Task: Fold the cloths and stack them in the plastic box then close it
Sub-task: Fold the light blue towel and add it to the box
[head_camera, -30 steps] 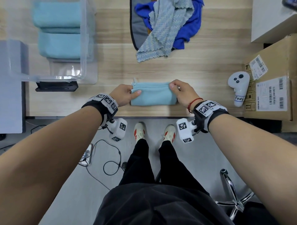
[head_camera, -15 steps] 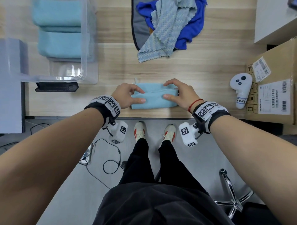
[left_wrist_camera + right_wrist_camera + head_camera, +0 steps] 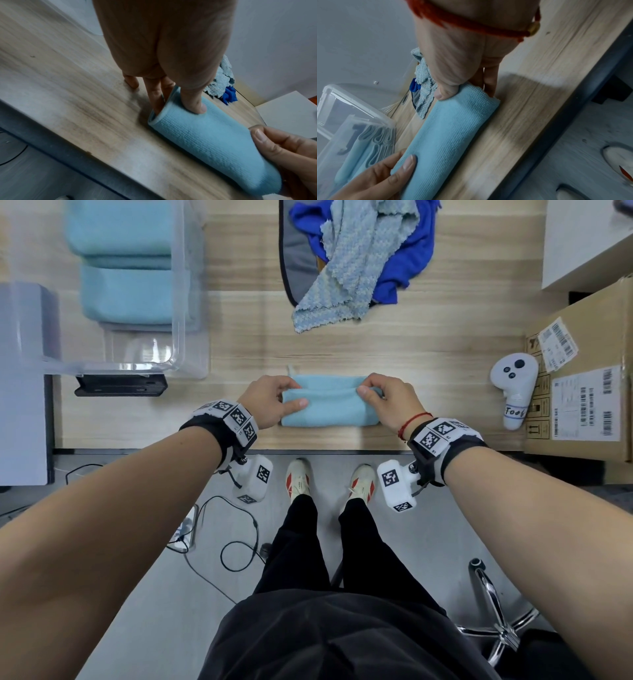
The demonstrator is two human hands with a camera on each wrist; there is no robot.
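Observation:
A folded light-blue cloth (image 3: 330, 402) (image 3: 211, 139) (image 3: 452, 128) lies near the table's front edge. My left hand (image 3: 274, 400) (image 3: 173, 97) pinches its left end, thumb on top and fingers tucked under. At the other end my right hand (image 3: 383, 398) (image 3: 465, 89) pinches the cloth the same way. The clear plastic box (image 3: 180, 302) (image 3: 359, 112) stands open at the far left and holds folded light-blue cloths (image 3: 126, 292). An unfolded pale knit cloth (image 3: 356, 268) lies over a dark-blue cloth (image 3: 414, 251) at the back centre.
A white hand controller (image 3: 513, 388) and a cardboard carton (image 3: 589, 378) sit at the right. A black flat object (image 3: 120, 385) lies just in front of the box. A grey pad (image 3: 294, 251) lies under the cloth pile. My feet (image 3: 329, 477) stand below the table edge.
Half a second ago my fingers lay loosely on top of the folded cloth. Now both hands have closed and pinch its two ends. The cloth stays in the same spot.

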